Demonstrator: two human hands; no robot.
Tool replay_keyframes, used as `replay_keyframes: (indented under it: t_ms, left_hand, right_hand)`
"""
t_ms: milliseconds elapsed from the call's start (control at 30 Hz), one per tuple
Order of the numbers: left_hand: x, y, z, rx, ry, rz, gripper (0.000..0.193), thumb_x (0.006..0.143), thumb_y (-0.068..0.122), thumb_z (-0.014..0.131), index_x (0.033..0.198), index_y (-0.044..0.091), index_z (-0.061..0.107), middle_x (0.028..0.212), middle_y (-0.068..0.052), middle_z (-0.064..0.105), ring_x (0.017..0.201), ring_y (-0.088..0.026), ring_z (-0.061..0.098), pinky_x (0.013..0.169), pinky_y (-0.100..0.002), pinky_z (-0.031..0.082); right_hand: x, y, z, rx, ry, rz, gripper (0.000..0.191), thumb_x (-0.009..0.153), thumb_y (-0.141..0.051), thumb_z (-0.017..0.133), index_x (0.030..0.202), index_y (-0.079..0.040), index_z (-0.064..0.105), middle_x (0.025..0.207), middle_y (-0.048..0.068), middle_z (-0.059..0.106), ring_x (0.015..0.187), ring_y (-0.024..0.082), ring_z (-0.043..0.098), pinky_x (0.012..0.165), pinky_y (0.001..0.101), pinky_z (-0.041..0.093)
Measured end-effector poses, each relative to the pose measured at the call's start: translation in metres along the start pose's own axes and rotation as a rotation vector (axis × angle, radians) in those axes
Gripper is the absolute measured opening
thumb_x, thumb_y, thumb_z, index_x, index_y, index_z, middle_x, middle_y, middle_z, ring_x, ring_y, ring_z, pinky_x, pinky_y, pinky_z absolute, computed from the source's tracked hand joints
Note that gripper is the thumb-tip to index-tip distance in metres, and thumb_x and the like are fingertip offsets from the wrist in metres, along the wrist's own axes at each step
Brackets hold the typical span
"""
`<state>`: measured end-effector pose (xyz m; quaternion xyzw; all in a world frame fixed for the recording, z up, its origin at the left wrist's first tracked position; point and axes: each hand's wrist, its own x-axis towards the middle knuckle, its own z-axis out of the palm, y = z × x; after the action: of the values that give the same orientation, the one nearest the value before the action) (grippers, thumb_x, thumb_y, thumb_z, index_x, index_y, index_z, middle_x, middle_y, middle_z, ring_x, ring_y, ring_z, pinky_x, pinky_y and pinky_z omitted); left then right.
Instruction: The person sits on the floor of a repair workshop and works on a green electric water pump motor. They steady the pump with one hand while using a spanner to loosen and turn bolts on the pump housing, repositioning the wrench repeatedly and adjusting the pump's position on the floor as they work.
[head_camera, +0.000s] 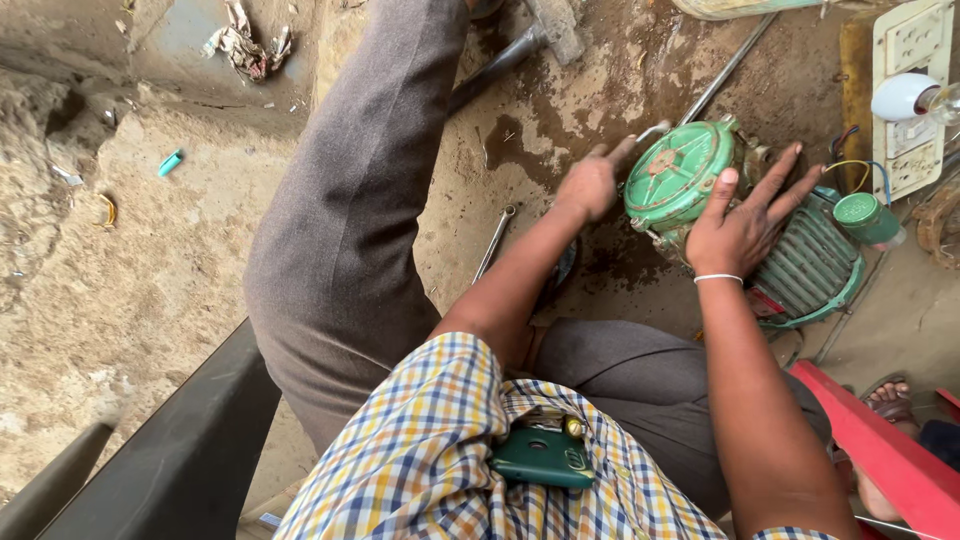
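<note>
The right hand (738, 232) lies flat with fingers spread wide across the ribbed green cast-metal motor body (812, 265), pressing down as if to steady it against the stained concrete floor (560, 110). The left hand (590, 185) has its fingers loosely curled, one extended to touch the rim of the round green metal end cover (680, 172); it grips nothing. The motor rests on its side just beyond the knees, so both hands reach it easily. A steel spanner (493, 243) lies near the left forearm.
</note>
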<state>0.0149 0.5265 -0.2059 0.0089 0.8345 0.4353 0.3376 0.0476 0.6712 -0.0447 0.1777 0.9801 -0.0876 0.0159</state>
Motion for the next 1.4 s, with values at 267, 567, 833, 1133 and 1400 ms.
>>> replay_keyframes:
  t_ms: [267,567,833,1133,1400]
  left_hand:
    - [0.002,-0.003,-0.011,0.002,-0.182,0.043,0.082,0.092,-0.002,0.042,0.161,0.038,0.024,0.164,-0.015,0.035,0.141,-0.034,0.050,0.116,-0.040,0.042]
    - [0.010,0.015,-0.009,0.033,-0.172,0.055,0.079,0.092,-0.001,0.045,0.159,0.035,0.026,0.157,-0.013,0.044,0.137,-0.032,0.053,0.115,-0.041,0.041]
    - [0.000,0.030,-0.034,-0.072,-0.357,-0.122,0.067,0.101,0.019,0.050,0.162,0.034,0.027,0.138,-0.018,0.064,0.123,-0.029,0.067,0.105,-0.041,0.053]
    - [-0.023,0.006,-0.045,-0.027,-0.138,-0.235,0.051,0.105,0.043,0.041,0.156,0.040,0.037,0.126,-0.014,0.070,0.111,-0.029,0.071,0.101,-0.041,0.056]
    - [-0.023,-0.018,-0.028,-0.027,-0.097,0.059,0.051,0.106,0.045,0.044,0.156,0.042,0.033,0.133,-0.018,0.065,0.123,-0.039,0.062,0.107,-0.046,0.048]
  right_hand:
    - [-0.001,-0.002,-0.003,0.012,-0.012,0.008,0.074,0.120,-0.060,0.043,0.170,-0.016,0.011,0.177,0.028,0.005,0.163,0.050,0.025,0.131,0.0528,0.033]
    - [-0.001,-0.006,-0.001,-0.011,-0.005,0.036,0.076,0.119,-0.061,0.042,0.175,-0.018,0.013,0.176,0.028,0.005,0.162,0.050,0.025,0.130,0.0550,0.032]
    - [-0.001,-0.011,0.001,0.002,-0.006,0.068,0.078,0.115,-0.064,0.043,0.173,-0.020,0.016,0.175,0.025,0.007,0.158,0.049,0.030,0.121,0.0589,0.034]
    - [0.003,-0.015,0.009,-0.043,0.055,0.057,0.079,0.114,-0.064,0.047,0.173,-0.020,0.020,0.174,0.023,0.009,0.154,0.047,0.035,0.118,0.0574,0.036]
    - [0.003,-0.013,0.004,-0.030,0.014,0.062,0.080,0.112,-0.065,0.046,0.173,-0.021,0.019,0.175,0.022,0.009,0.153,0.047,0.037,0.117,0.0580,0.038]
